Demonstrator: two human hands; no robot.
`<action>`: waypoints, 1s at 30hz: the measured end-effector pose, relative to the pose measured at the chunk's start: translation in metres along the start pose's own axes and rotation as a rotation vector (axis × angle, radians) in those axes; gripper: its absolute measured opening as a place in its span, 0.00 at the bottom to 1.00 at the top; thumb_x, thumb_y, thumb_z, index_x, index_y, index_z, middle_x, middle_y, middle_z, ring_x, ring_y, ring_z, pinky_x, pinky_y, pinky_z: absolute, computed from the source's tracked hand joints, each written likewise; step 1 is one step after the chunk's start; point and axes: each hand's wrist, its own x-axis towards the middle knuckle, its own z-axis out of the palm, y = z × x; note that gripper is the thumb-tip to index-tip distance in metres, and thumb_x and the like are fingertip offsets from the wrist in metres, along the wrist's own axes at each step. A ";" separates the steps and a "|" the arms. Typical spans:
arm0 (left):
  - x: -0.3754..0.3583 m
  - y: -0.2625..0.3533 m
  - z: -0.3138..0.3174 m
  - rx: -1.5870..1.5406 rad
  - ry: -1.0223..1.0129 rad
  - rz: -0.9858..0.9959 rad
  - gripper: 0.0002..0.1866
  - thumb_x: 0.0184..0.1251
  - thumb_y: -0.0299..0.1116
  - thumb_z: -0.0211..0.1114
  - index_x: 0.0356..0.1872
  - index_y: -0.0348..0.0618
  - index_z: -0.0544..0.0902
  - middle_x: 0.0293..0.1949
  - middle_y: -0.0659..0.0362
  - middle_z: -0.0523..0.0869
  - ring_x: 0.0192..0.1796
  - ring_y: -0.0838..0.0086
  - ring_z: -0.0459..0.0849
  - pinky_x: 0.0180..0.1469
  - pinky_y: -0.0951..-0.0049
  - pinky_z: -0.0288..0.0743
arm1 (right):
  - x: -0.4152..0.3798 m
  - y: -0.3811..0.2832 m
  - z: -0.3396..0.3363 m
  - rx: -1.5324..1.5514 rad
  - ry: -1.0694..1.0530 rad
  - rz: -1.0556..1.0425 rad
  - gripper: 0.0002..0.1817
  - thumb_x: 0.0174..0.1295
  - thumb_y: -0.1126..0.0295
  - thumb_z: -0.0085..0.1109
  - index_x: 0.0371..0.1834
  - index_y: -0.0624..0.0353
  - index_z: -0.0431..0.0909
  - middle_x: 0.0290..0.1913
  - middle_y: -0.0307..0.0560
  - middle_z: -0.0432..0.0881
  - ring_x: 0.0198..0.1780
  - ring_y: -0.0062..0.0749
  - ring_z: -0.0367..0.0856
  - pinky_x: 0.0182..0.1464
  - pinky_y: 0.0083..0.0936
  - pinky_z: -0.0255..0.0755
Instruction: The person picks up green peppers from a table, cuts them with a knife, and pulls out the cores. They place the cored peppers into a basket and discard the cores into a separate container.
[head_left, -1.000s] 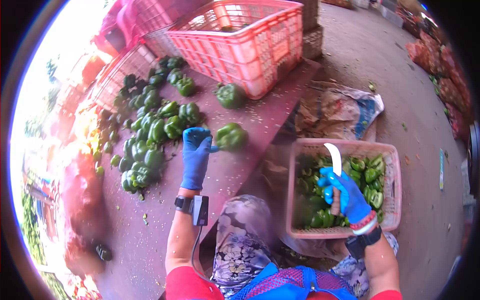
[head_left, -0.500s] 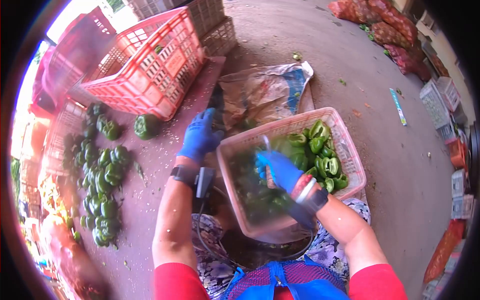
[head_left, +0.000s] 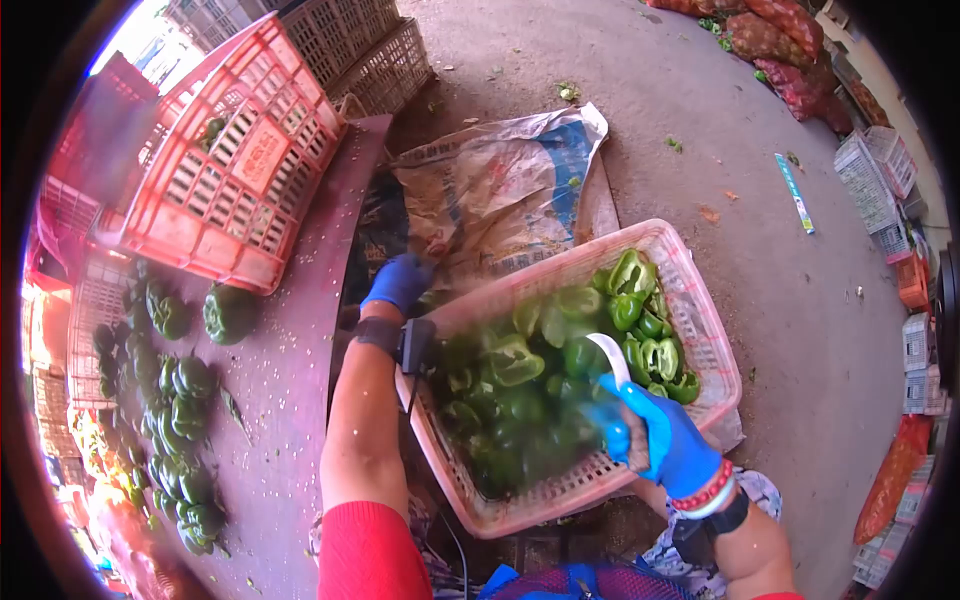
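My right hand (head_left: 660, 440), in a blue glove, grips a small knife with a curved pale blade (head_left: 610, 358), held over the right part of a pink plastic crate (head_left: 700, 300). Cut green bell peppers (head_left: 515, 360) fill the crate, several showing their pale insides. Beyond the crate's left corner is my left hand (head_left: 398, 282), also gloved in blue, close over a crumpled printed sack (head_left: 480, 195). Its fingers point away from me and are blurred, so I cannot tell what they hold.
Whole green peppers (head_left: 185, 430) lie in rows on a reddish tabletop (head_left: 285, 390) to the left. A tilted pink crate (head_left: 250, 160) stands behind them, with darker stacked crates (head_left: 375, 65) farther back. Filled mesh sacks (head_left: 775, 50) and small crates line the right side.
My right hand has moved right and toward me with the knife, uncovering cut peppers. My left hand has lowered beside the sack, and its fingers show less. The view has shifted.
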 end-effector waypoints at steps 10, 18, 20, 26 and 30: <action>-0.014 -0.074 0.044 -0.837 -0.587 -0.056 0.30 0.52 0.30 0.74 0.60 0.42 0.79 0.48 0.57 0.86 0.50 0.70 0.84 0.54 0.69 0.77 | 0.012 -0.049 0.007 -0.193 0.207 -0.033 0.26 0.75 0.58 0.52 0.70 0.61 0.69 0.43 0.46 0.81 0.34 0.23 0.77 0.38 0.20 0.74; -0.004 -0.082 0.064 -0.318 -0.442 -0.014 0.54 0.42 0.47 0.83 0.74 0.48 0.64 0.67 0.45 0.71 0.69 0.52 0.72 0.68 0.54 0.70 | 0.041 -0.052 0.016 -0.313 0.235 0.014 0.26 0.76 0.59 0.49 0.71 0.62 0.67 0.44 0.48 0.81 0.34 0.25 0.78 0.37 0.21 0.75; -0.007 -0.103 0.099 -0.187 -0.294 0.013 0.55 0.42 0.51 0.81 0.75 0.50 0.63 0.65 0.44 0.70 0.68 0.48 0.71 0.68 0.52 0.70 | 0.045 -0.050 0.019 -0.315 0.230 0.027 0.25 0.78 0.59 0.46 0.72 0.63 0.66 0.43 0.49 0.81 0.33 0.26 0.79 0.35 0.20 0.76; -0.003 -0.092 0.109 -0.026 -0.185 -0.073 0.51 0.44 0.55 0.79 0.71 0.49 0.66 0.62 0.43 0.72 0.66 0.46 0.72 0.67 0.53 0.69 | 0.051 -0.043 0.019 -0.401 0.184 -0.016 0.27 0.77 0.58 0.48 0.72 0.64 0.66 0.44 0.50 0.81 0.33 0.27 0.80 0.35 0.21 0.76; 0.006 -0.095 0.109 0.081 -0.195 0.075 0.49 0.43 0.55 0.78 0.68 0.45 0.69 0.60 0.42 0.74 0.65 0.48 0.73 0.65 0.56 0.71 | 0.053 -0.042 0.023 -0.413 0.201 0.008 0.27 0.77 0.58 0.48 0.72 0.64 0.65 0.44 0.50 0.81 0.32 0.27 0.80 0.35 0.21 0.76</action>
